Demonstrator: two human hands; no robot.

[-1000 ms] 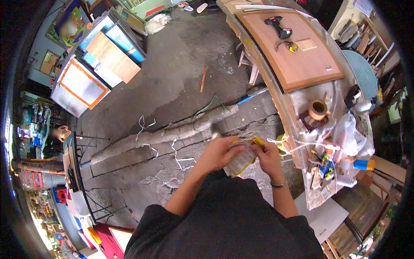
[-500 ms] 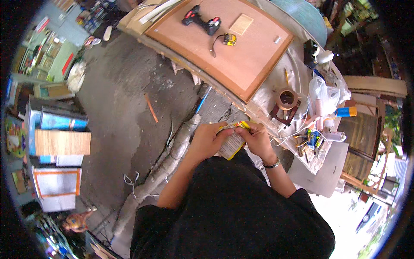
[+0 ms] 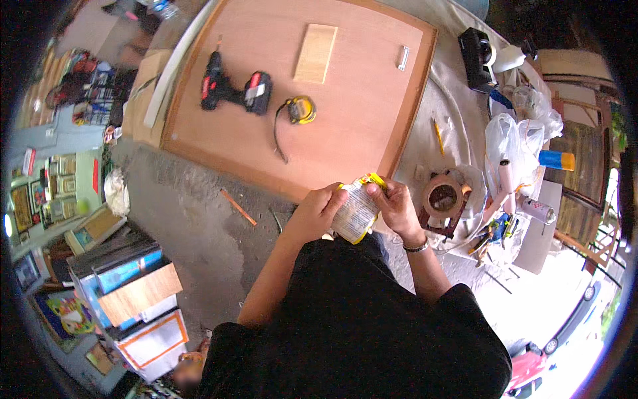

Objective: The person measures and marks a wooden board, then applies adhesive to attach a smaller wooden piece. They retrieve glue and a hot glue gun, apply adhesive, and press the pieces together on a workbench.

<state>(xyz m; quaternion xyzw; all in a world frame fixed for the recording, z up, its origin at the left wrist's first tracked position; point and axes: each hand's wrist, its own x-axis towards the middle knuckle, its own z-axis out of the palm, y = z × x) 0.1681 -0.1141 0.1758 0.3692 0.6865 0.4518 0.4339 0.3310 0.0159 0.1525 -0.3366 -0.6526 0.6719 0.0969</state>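
A small yellow-edged packet (image 3: 355, 214) with a white printed panel is held in front of my chest, at the near edge of the worktable. My left hand (image 3: 311, 216) pinches its left side between thumb and fingers. On the upper right, my right hand (image 3: 399, 209), with a band on the wrist, grips the packet's yellow edge. Whether the packet is torn cannot be made out. Just beyond lies a large brown framed board (image 3: 352, 133) bearing a cordless drill (image 3: 229, 92), a yellow tape measure (image 3: 303, 110), a pale wood block (image 3: 316, 53) and a small metal piece (image 3: 403, 58).
Right of the board are a pencil (image 3: 438, 136), a round brown object (image 3: 444, 197), a black tape dispenser (image 3: 475, 60), clear plastic bags (image 3: 508, 146) and a spray can (image 3: 537, 211). Stacked panels (image 3: 139, 292) stand at lower left. A wood strip (image 3: 238, 207) lies on the floor.
My view has turned and come closer to the worktable, so the board now sits right beyond my hands. The packet stays in both hands, its printed panel showing more fully.
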